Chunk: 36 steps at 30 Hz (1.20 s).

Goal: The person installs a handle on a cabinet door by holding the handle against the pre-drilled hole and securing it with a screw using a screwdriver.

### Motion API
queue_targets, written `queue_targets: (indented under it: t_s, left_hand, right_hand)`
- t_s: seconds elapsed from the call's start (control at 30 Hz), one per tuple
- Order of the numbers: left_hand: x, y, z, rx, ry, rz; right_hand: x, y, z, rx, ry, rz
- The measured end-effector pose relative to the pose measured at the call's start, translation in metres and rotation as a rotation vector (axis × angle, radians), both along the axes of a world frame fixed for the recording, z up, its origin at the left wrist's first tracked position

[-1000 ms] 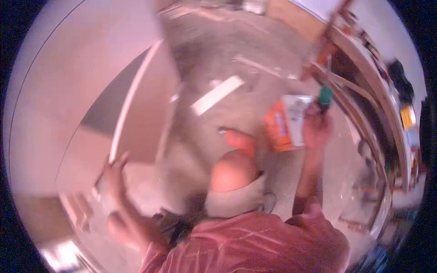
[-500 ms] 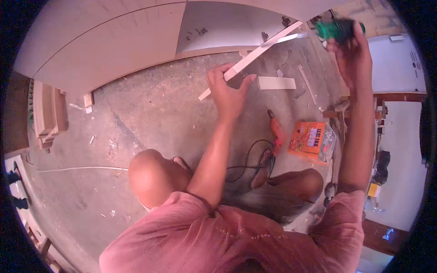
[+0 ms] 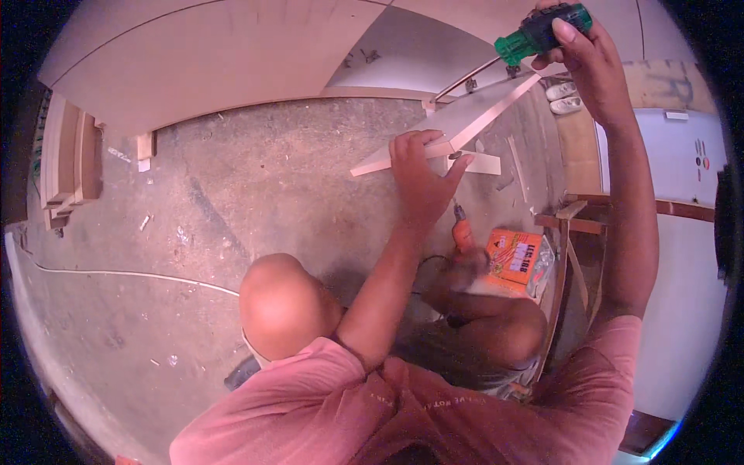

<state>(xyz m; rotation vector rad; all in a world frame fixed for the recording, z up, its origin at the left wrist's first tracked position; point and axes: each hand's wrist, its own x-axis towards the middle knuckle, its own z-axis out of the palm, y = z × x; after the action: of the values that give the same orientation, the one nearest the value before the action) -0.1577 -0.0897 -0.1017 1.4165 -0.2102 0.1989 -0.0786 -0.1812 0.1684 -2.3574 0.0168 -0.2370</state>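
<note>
My left hand [image 3: 418, 174] grips the near edge of a narrow board [image 3: 492, 108] with a grey face and pale edges, held at a slant above the floor. Its thumb presses at that edge. My right hand [image 3: 589, 74] is closed round a green and black screwdriver [image 3: 535, 39] at the upper right. The screwdriver's long shaft slopes down to the left, behind the board's far side; whether its tip touches anything I cannot tell. A short pale offcut [image 3: 484, 165] lies on the floor beyond my left thumb.
A large panel [image 3: 217, 54] spans the top. Stacked boards [image 3: 74, 155] are at left. A cable [image 3: 139, 275] crosses the concrete floor. A red power drill [image 3: 463, 232] and orange box [image 3: 511, 248] lie by my right leg. Shoes [image 3: 563, 99] and a wooden frame [image 3: 581, 221] are at right.
My view has turned toward the large panel. Both hands have risen with the board and screwdriver. Since half a second ago the board has tipped to show more of its grey face.
</note>
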Motion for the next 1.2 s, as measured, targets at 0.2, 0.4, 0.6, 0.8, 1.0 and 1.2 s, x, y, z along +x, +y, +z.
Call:
queue_targets:
  t_s: [0.2,0.4,0.6,0.8,1.0,1.2]
  left_hand:
    - [-0.021,-0.008,-0.009,0.073,-0.151,0.122]
    - [-0.044,-0.007,-0.022,0.192,-0.139,0.082]
    - [-0.074,-0.025,-0.007,0.267,-0.169,0.197]
    - [-0.103,-0.028,0.006,0.377,-0.065,0.136]
    - [-0.111,-0.036,0.003,0.448,-0.086,0.202]
    - [-0.115,-0.036,0.006,0.456,-0.049,0.195]
  right_hand:
    - [0.001,-0.058,-0.011,0.105,0.189,-0.04]
    - [0.05,-0.091,-0.065,0.257,0.531,0.144]
    - [0.066,-0.082,-0.099,0.352,0.587,0.442]
    - [0.078,-0.077,-0.146,0.397,0.912,0.723]
    - [0.088,-0.081,-0.163,0.412,0.819,0.776]
    - [0.091,-0.079,-0.168,0.411,0.898,0.78]
